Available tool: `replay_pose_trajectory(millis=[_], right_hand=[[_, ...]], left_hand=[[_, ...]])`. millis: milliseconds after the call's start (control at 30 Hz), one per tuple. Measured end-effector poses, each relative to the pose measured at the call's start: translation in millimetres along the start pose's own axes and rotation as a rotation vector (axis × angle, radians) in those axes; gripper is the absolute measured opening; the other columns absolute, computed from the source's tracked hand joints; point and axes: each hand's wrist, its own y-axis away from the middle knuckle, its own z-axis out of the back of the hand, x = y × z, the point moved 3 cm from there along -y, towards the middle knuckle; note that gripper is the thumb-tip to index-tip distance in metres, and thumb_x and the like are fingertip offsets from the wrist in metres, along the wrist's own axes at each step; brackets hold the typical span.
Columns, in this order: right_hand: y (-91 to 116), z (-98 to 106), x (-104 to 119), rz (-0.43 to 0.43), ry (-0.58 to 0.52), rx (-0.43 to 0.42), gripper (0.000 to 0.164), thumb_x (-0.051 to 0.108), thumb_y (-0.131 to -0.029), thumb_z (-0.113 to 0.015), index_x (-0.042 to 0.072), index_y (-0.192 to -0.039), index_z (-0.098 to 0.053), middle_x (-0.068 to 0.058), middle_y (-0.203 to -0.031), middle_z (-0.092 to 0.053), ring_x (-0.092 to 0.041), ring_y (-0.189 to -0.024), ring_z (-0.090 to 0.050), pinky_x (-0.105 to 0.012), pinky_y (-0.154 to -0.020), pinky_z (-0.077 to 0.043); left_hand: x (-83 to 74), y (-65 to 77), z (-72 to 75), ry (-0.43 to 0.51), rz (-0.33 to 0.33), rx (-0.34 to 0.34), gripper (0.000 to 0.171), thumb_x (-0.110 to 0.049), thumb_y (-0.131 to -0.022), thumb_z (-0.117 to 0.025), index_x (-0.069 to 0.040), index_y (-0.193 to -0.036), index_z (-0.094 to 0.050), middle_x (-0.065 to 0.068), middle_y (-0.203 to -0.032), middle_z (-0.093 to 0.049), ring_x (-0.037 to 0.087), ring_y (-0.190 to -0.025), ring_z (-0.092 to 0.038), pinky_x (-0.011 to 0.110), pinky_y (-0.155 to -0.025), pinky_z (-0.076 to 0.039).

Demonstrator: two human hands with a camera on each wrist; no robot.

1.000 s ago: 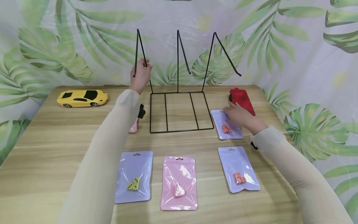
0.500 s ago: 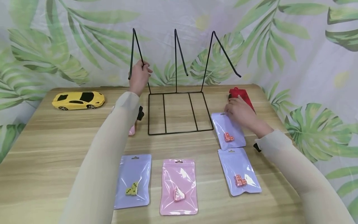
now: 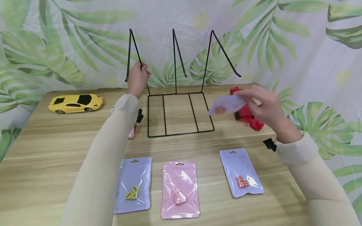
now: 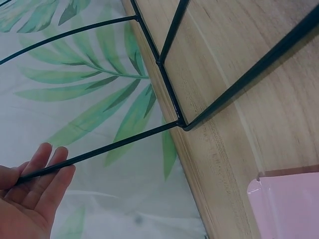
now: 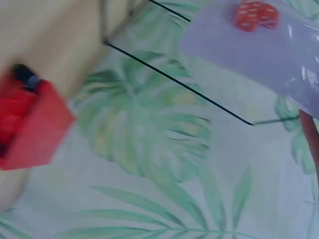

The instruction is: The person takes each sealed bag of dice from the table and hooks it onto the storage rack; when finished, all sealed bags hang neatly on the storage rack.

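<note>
A black wire rack (image 3: 181, 134) with three bent prongs stands at the back of the table. My left hand (image 3: 137, 78) holds its left upright, thumb and fingers on the wire (image 4: 114, 145) in the left wrist view. My right hand (image 3: 264, 108) pinches a lilac zip bag (image 3: 230, 102) by its end, up off the table and tilted nearly flat. Red dice (image 5: 255, 15) show through the bag in the right wrist view. The bag's other end points toward the rack's right side.
A lilac bag with yellow dice (image 3: 141, 175), a pink bag (image 3: 181, 179) and another lilac bag (image 3: 237, 160) lie in front. Part of a pink bag (image 4: 289, 204) shows left of the rack. A yellow toy car (image 3: 75, 103) and a red toy (image 3: 246, 113) stand behind.
My right hand has picked the upper right lilac bag up off the table, uncovering more of the red toy. The left hand keeps its hold on the rack's upright.
</note>
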Motion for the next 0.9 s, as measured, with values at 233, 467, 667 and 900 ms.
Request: replay_pose_trajectory(millis=[233,467,667,900], right_hand=[[-32.8,11.5,12.1,-0.062,-0.042,-0.298,0.013,-0.015,-0.086,-0.061,-0.011,-0.088,-0.073,-0.027,-0.079,-0.068,0.001,-0.082,-0.062,-0.014,-0.078,-0.048],[-45.8,6.8,-1.0,-0.085,0.082,-0.231,0.016,-0.013,-0.086,-0.066,-0.003,-0.092,-0.077,-0.02,-0.08,-0.071,0.004,-0.076,-0.051,-0.01,-0.074,-0.042],[-61.9,-4.9,-27.5,-0.137,0.188,-0.129,0.018,-0.002,-0.093,-0.064,0.004,-0.102,-0.078,-0.015,-0.089,-0.074,0.008,-0.08,-0.053,-0.005,-0.074,-0.043],[-89.6,-15.6,-56.1,-0.378,0.319,0.055,0.029,0.01,-0.1,-0.055,0.02,-0.119,-0.074,-0.007,-0.107,-0.074,-0.017,-0.092,-0.067,-0.007,-0.075,-0.041]], left_hand=[[-2.0,-1.6,1.7,0.007,-0.034,-0.01,0.037,-0.028,-0.11,-0.027,-0.009,-0.131,-0.051,0.009,-0.117,-0.066,0.021,-0.105,-0.065,0.027,-0.077,-0.049],[-5.4,-0.5,1.9,0.047,-0.021,0.011,0.039,-0.028,-0.11,-0.026,-0.01,-0.135,-0.05,0.008,-0.117,-0.064,0.026,-0.111,-0.064,0.027,-0.078,-0.049],[-3.1,0.3,2.8,0.034,-0.02,0.005,0.038,-0.028,-0.11,-0.027,-0.009,-0.134,-0.05,0.007,-0.114,-0.065,0.025,-0.11,-0.064,0.026,-0.077,-0.048],[0.9,0.3,1.9,0.056,-0.005,0.034,0.039,-0.029,-0.11,-0.026,-0.009,-0.135,-0.049,0.006,-0.114,-0.064,0.023,-0.109,-0.063,0.027,-0.079,-0.049]])
